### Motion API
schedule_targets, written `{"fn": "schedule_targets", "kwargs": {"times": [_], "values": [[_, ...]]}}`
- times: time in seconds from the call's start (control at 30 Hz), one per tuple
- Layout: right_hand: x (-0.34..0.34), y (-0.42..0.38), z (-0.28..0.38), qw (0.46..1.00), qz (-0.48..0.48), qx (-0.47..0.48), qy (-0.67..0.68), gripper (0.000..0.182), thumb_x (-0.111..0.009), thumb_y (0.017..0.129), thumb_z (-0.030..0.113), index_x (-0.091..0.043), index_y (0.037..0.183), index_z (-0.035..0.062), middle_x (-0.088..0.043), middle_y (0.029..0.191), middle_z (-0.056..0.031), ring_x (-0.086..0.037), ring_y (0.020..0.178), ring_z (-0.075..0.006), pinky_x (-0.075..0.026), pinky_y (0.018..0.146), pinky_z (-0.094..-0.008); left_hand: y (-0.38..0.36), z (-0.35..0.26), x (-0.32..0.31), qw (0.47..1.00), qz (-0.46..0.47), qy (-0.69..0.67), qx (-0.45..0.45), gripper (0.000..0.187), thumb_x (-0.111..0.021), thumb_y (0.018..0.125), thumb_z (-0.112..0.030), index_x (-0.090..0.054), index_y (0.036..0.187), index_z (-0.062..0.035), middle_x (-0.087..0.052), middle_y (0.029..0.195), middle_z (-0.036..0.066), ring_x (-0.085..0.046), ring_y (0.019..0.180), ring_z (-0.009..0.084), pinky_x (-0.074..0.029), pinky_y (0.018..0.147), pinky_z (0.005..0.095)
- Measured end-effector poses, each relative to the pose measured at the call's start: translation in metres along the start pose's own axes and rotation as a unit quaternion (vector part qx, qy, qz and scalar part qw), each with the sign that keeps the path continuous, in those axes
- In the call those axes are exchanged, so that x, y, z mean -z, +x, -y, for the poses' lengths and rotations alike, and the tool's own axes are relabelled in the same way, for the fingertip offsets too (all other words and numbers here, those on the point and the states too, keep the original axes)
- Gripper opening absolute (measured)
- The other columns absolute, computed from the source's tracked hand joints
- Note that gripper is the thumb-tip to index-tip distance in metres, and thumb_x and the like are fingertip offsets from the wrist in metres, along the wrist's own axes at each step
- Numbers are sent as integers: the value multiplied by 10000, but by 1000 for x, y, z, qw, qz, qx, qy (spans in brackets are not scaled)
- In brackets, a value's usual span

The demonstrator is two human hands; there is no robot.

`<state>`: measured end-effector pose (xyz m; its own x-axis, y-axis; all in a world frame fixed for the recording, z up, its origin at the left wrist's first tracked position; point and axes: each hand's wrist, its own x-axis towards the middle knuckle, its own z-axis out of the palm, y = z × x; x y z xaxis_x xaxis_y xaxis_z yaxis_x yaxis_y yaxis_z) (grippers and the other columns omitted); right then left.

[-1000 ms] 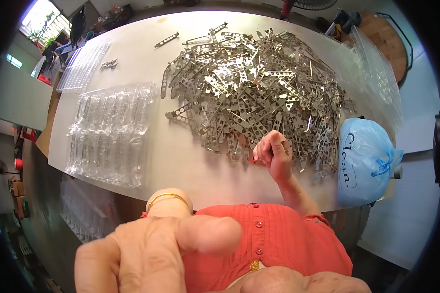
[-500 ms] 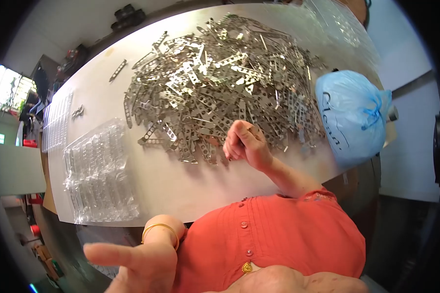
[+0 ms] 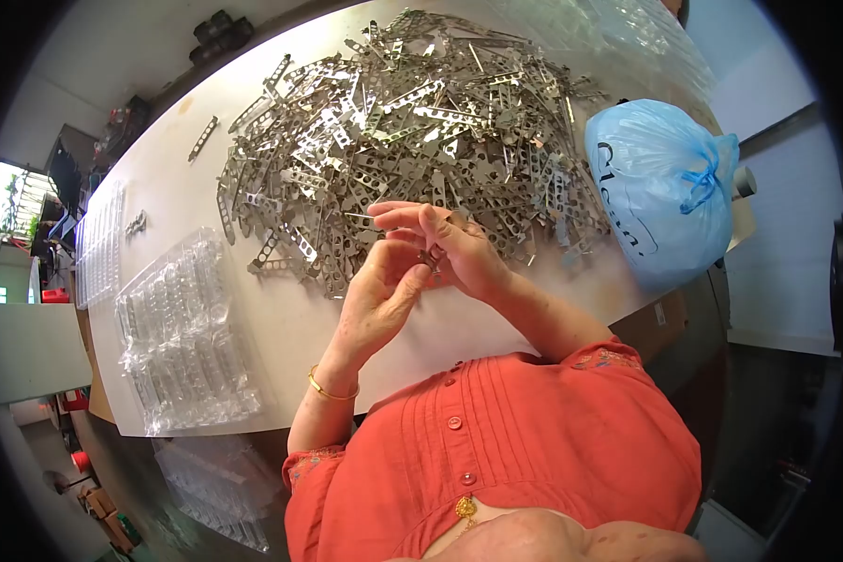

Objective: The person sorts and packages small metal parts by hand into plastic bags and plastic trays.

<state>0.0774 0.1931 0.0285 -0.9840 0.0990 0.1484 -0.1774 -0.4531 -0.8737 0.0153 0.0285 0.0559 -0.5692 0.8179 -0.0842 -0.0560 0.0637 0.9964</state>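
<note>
My left hand [image 3: 379,295] is raised in front of the pile of flat metal strips with holes [image 3: 384,140]. Its thumb and fingers close on a small metal piece [image 3: 429,260], partly hidden between the hands. My right hand [image 3: 466,258] meets it from the right, its longer fingers reaching over the left fingertips. A dark bit of metal [image 3: 456,217] shows at the right hand's thumb and knuckles; how much lies in that palm is hidden.
Clear plastic trays [image 3: 187,337] lie on the left of the white table [image 3: 281,375], with another tray [image 3: 100,239] behind. A single strip [image 3: 203,139] and a small metal cluster [image 3: 136,223] lie apart. A tied blue bag [image 3: 665,197] stands right.
My left hand has come up from low at the front, where it was empty and spread, to meet my right hand. The right hand's fingers have uncurled and stretched leftward. The view has shifted slightly.
</note>
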Motion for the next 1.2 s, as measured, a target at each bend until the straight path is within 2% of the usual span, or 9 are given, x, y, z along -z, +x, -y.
{"fn": "schedule_targets", "kwargs": {"times": [0.23,0.4,0.57,0.6,0.73,1.03,1.1,1.17,1.2], "values": [[-7,0,-3,998,51,-18,-18,527,-342,1101,406,-612,1308,3,-579,1406,-156,-573,1224,-199,-428,1069,-373,2,11,-1,996,87,22,11,240,-525,1064,-195,-593,1196,-7,-646,936,28,-587,838,83,-471,716,248],[-22,-7,30,990,10,-139,-7,528,-488,1061,395,-491,1413,2,-626,1289,-153,-580,1216,-213,-452,1026,-370,-7,-3,-10,992,71,-103,14,306,-460,1090,-269,-589,1231,-31,-626,808,6,-576,698,82,-430,632,227],[-13,-15,30,993,-56,28,-101,617,-553,1038,357,-318,1516,45,-603,1294,-146,-592,1194,-203,-464,1008,-356,-13,4,-13,993,49,-100,25,261,-443,1099,-261,-527,965,-53,-530,699,-5,-478,609,76,-415,578,231],[-13,-17,27,991,-68,62,-99,525,-501,1066,341,-383,1485,47,-624,1268,-119,-595,1191,-185,-462,1008,-347,-15,3,-16,993,48,-103,35,275,-441,1099,-261,-500,917,-64,-515,698,-8,-469,607,76,-413,570,233],[-20,-29,30,987,-78,56,-127,402,-391,1106,310,-507,1391,51,-670,1184,-56,-610,1156,-145,-460,995,-325,-20,7,-24,994,50,-91,26,265,-437,1099,-260,-502,937,-61,-516,712,-7,-461,607,71,-399,561,226],[-14,-42,30,989,-88,60,-104,373,-453,1091,288,-540,1359,42,-665,1185,-63,-615,1120,-127,-482,972,-310,-25,6,-34,996,54,-74,20,249,-447,1094,-263,-532,978,-59,-457,653,-26,-405,553,67,-359,525,230],[-12,-49,48,940,-131,135,-285,347,-504,1073,229,-544,1356,32,-661,1195,-70,-623,1107,-132,-504,946,-309,-25,6,-33,996,48,-74,29,234,-450,1095,-239,-524,971,-55,-455,667,-30,-391,576,54,-343,531,219],[-6,-59,80,909,-169,180,-337,274,-554,1045,162,-601,1274,19,-678,1147,-75,-631,1088,-137,-516,926,-309,-26,10,-32,996,42,-74,20,236,-456,1094,-242,-522,961,-58,-453,660,-30,-389,570,55,-341,525,220],[3,-64,96,855,-205,237,-413,226,-565,1034,138,-626,1216,18,-684,1113,-72,-635,1066,-138,-512,921,-304,-26,13,-32,997,32,-73,17,238,-462,1092,-244,-521,951,-62,-451,654,-30,-387,564,55,-340,519,220]]}}
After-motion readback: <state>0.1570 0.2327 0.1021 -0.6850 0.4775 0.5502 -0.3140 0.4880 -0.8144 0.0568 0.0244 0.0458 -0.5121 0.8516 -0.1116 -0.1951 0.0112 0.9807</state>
